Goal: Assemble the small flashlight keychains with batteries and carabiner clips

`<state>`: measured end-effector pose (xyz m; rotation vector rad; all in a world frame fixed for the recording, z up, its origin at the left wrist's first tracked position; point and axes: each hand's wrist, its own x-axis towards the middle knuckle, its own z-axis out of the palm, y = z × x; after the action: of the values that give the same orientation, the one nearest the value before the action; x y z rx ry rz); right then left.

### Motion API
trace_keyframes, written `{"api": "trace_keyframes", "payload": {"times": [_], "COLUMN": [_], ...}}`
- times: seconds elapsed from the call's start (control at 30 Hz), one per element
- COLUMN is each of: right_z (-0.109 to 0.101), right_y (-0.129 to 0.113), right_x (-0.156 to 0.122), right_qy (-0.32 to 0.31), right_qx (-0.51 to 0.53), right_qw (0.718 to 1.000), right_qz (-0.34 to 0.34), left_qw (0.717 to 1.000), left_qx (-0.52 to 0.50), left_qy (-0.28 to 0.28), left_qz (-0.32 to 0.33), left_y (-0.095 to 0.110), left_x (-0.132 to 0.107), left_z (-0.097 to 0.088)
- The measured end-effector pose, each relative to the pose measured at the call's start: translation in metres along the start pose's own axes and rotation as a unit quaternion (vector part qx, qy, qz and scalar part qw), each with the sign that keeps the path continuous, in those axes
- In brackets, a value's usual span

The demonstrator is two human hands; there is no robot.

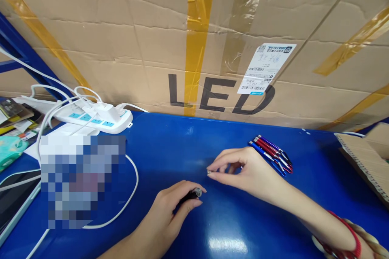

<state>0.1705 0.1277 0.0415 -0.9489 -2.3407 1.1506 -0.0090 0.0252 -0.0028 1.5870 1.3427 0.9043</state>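
Observation:
My left hand [170,208] is closed around a black pen barrel [191,195] with a silver open end, held low over the blue table [188,145]. My right hand [243,170] pinches a tiny metallic part [209,172] between thumb and forefinger, a short way above and right of the barrel's end. Just behind my right hand lies a small bunch of red, blue and purple pens [275,154] on the table.
A large cardboard box marked LED [121,40] stands along the table's back edge. A white power strip [91,118] with plugs and white cables sits at the left, with a tablet [15,206] at the left edge. A cardboard piece [364,158] lies at the right.

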Motion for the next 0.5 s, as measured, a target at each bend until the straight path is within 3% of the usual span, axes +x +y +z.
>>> {"api": "trace_keyframes", "payload": {"times": [0.2,0.5], "right_z": [0.016,0.019], "right_y": [-0.020,-0.020], "right_x": [-0.012,-0.016], "right_qy": [0.014,-0.041], "right_qx": [0.085,0.010], "right_qw": [0.994,0.994], "right_qz": [-0.068,-0.100], "left_qw": [0.999,0.999], "left_qx": [-0.023,-0.008], "left_qy": [0.005,0.008], "left_qz": [0.033,0.048], "left_y": [-0.001,-0.005], "left_x": [-0.002,-0.002], "left_z": [0.002,0.004]}}
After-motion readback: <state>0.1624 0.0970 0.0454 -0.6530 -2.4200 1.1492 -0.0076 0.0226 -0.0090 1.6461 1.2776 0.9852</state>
